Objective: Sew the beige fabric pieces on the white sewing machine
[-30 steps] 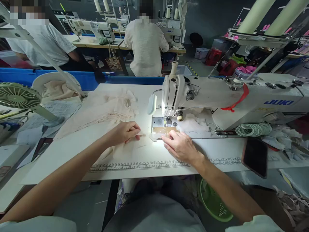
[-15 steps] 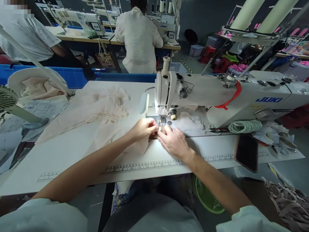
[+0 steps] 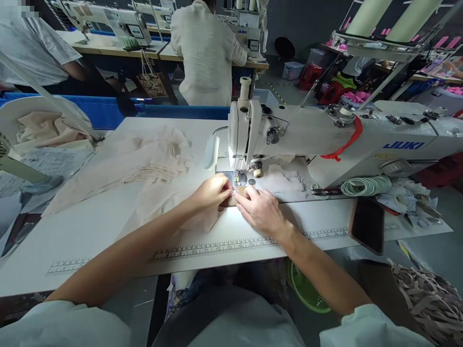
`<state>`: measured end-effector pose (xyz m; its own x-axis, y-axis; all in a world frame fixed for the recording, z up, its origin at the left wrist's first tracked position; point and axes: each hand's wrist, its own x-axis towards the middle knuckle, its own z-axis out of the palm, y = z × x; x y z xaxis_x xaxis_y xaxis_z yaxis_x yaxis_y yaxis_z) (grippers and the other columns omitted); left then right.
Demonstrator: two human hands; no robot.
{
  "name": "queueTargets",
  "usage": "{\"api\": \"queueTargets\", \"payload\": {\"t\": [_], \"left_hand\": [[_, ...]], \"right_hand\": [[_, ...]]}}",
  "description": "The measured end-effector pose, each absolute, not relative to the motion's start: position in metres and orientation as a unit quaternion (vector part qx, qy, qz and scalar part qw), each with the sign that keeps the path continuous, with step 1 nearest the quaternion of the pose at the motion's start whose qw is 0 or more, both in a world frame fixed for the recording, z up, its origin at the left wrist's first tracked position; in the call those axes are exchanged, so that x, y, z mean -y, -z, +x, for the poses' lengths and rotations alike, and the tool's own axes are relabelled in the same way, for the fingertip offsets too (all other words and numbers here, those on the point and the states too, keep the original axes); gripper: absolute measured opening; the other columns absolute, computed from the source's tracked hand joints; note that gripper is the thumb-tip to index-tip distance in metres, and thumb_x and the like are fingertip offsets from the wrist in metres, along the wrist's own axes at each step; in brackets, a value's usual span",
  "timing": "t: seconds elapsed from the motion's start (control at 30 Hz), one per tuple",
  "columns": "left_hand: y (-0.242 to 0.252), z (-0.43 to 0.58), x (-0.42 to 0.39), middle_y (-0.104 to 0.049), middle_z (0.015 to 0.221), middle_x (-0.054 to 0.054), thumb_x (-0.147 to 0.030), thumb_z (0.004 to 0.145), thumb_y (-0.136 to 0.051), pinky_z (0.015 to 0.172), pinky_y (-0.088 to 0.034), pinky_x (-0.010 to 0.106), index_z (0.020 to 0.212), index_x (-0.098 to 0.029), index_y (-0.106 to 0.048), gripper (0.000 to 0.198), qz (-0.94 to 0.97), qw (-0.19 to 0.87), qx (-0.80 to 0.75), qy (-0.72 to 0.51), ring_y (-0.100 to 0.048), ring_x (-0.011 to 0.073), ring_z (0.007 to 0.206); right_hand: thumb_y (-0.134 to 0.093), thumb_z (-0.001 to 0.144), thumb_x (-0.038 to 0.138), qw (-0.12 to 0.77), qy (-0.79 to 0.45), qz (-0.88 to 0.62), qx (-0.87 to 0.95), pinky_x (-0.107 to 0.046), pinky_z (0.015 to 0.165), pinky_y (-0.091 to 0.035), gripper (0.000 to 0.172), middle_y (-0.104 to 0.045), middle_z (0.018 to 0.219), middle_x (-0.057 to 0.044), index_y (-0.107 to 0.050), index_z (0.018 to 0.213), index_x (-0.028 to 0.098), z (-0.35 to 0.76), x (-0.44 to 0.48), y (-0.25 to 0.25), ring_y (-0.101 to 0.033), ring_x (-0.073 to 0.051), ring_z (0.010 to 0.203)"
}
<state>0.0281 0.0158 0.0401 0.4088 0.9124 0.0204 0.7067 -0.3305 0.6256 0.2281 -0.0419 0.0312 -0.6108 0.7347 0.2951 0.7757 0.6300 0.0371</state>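
Note:
My left hand (image 3: 211,191) and my right hand (image 3: 261,210) meet just in front of the needle of a white sewing machine (image 3: 325,135). Both pinch a small pale fabric piece (image 3: 234,193) under the machine's lamp. A beige cloth (image 3: 170,207) trails from under my left hand toward the left across the white table (image 3: 90,231). A brown patch lies beneath my fingers on the needle plate.
A stack of beige fabric (image 3: 144,159) lies at the table's back left. A phone (image 3: 367,224) and a coil of pale green bands (image 3: 365,185) rest to the right. A green basket (image 3: 307,291) sits below the table. Two people work at machines behind.
My left hand has moved right from the open table to the needle area, pulling the beige cloth along. My right hand moved slightly up to meet it. The view has shifted downward.

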Motion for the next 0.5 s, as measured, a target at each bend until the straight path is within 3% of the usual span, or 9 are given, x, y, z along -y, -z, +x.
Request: {"api": "queueTargets", "payload": {"t": [0.33, 0.5], "left_hand": [[-0.042, 0.023, -0.024, -0.066, 0.077, 0.002, -0.033, 0.083, -0.061, 0.072, -0.057, 0.033, 0.067, -0.02, -0.06, 0.021, 0.777, 0.355, -0.487, -0.182, -0.066, 0.0193, 0.07], [-0.042, 0.023, -0.029, -0.068, 0.067, 0.001, -0.033, 0.082, -0.061, 0.063, -0.054, 0.028, 0.068, -0.02, -0.061, 0.02, 0.774, 0.389, -0.47, -0.168, -0.066, 0.0182, 0.065]], "right_hand": [[-0.041, 0.108, 0.024, 0.132, 0.051, -0.442, 0.886, -0.033, 0.069, -0.033, 0.035, -0.061, 0.092, -0.006, -0.075, 0.103, 0.016, 0.237, 0.04, -0.032, -0.042, -0.017, 0.071], [-0.04, 0.108, 0.024, 0.136, 0.049, -0.433, 0.89, -0.033, 0.071, -0.035, 0.036, -0.062, 0.093, -0.007, -0.075, 0.115, 0.017, 0.235, 0.04, -0.03, -0.046, -0.018, 0.074]]}}
